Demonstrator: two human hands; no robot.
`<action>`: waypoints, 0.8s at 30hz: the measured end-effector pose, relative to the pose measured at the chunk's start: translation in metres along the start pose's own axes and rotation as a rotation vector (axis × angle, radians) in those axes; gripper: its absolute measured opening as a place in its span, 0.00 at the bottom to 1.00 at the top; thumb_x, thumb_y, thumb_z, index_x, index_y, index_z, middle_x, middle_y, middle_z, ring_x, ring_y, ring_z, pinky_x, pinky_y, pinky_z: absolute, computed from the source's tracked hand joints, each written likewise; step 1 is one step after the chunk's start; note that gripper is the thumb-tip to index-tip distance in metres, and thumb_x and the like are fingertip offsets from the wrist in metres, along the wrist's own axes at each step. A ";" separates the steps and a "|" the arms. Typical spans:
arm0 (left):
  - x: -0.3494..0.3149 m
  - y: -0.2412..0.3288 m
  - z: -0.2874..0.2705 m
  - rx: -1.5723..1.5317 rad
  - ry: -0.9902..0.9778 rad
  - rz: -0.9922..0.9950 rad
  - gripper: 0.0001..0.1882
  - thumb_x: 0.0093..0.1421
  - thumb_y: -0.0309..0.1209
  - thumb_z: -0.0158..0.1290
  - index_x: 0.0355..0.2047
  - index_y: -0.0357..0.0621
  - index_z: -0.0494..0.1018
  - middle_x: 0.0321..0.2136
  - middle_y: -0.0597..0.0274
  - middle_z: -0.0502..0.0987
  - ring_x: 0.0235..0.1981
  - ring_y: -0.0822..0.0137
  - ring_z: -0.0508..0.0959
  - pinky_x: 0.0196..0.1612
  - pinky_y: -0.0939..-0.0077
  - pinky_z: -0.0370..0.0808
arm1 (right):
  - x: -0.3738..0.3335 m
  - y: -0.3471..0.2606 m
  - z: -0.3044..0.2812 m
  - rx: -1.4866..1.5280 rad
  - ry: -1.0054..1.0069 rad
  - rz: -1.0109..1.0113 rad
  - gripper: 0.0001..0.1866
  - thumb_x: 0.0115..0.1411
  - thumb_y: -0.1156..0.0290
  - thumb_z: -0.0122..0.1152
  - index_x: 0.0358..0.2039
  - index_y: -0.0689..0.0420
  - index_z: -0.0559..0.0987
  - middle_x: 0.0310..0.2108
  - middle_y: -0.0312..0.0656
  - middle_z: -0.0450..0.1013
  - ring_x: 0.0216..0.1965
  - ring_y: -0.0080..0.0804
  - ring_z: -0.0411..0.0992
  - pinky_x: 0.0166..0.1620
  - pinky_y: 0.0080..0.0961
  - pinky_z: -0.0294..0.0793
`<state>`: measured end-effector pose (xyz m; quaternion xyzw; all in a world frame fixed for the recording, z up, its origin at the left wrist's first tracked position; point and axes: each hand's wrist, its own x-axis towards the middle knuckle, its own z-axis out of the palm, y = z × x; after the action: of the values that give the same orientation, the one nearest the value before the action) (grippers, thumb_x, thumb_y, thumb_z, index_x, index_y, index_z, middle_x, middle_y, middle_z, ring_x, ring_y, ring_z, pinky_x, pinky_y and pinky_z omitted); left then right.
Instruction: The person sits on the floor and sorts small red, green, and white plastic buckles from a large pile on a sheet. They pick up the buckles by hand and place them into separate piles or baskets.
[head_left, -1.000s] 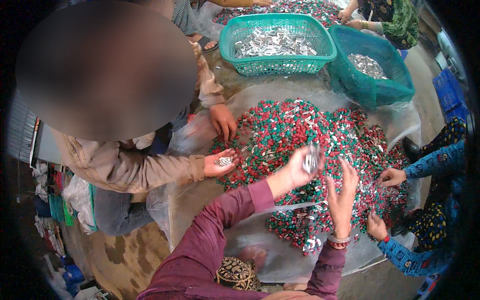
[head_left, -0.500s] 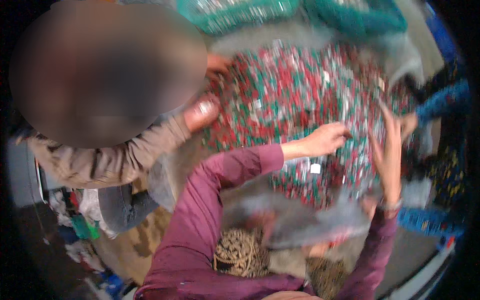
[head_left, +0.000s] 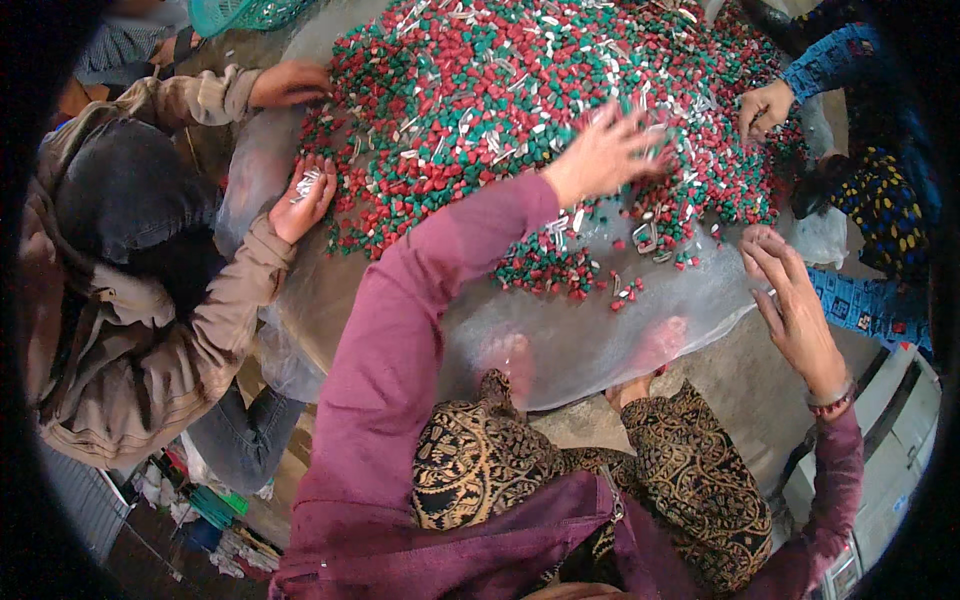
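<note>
A wide heap of small red, green and white plastic pieces (head_left: pixel 480 90) lies spread over a clear plastic sheet (head_left: pixel 590 350). My left hand (head_left: pixel 612 155) hovers over or touches the middle of the heap, its fingers spread and slightly blurred; I see nothing held in it. At the heap's near right edge is my right hand (head_left: pixel 790 300), fingers stretched out and a little apart, with no piece visible in it. Between my hands, a thin strip of sheet shows among scattered pieces, including a white looped piece (head_left: pixel 645 238).
On the left, a co-worker's upturned palm (head_left: pixel 303 195) holds several white slivers; their other hand (head_left: pixel 290 83) rests at the heap's edge. Another person's hand (head_left: pixel 766 108) reaches in from the right. A green basket (head_left: pixel 240 12) stands at the far left. My feet are under the sheet's near edge.
The view has shifted, and the picture is sharper now. My left hand's fingers went from bunched together to spread. My right hand, raised before, is now lower, by the heap's near edge.
</note>
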<state>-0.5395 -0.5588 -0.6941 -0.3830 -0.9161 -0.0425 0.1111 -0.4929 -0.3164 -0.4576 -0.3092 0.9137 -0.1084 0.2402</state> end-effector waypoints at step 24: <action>-0.033 -0.005 -0.063 -0.931 -0.002 -0.227 0.17 0.57 0.34 0.53 0.46 0.39 0.70 0.40 0.53 0.73 0.43 0.54 0.73 0.45 0.62 0.71 | 0.093 0.014 0.138 0.903 0.274 0.365 0.05 0.52 0.81 0.58 0.32 0.61 0.75 0.26 0.36 0.71 0.27 0.22 0.70 0.29 0.20 0.72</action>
<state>-0.5097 -0.5959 -0.6410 -0.2894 -0.8360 -0.4596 -0.0784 -0.4951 -0.3697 -0.6155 0.0074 0.8380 -0.4885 0.2429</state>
